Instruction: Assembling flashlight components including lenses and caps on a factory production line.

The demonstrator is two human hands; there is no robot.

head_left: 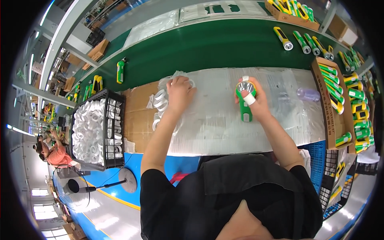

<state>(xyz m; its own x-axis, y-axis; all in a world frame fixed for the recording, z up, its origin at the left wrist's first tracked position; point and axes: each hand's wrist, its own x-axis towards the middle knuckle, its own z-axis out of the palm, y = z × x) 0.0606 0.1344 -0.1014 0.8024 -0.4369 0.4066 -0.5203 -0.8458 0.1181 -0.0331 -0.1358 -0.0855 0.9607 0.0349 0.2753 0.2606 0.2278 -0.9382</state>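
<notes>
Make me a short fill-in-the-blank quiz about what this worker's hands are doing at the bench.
1. The right hand grips a green plastic ____ with a shiny round reflector head.
2. The left hand rests on a pile of white ____ rings.
3. The black wire crate at the person's left is full of ____ parts.
4. The long conveyor belt beyond the bench is dark ____.

Missing words: flashlight; plastic; white; green

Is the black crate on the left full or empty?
Full. The black crate is heaped nearly to its rim with white rings, which cover the inside.
</notes>
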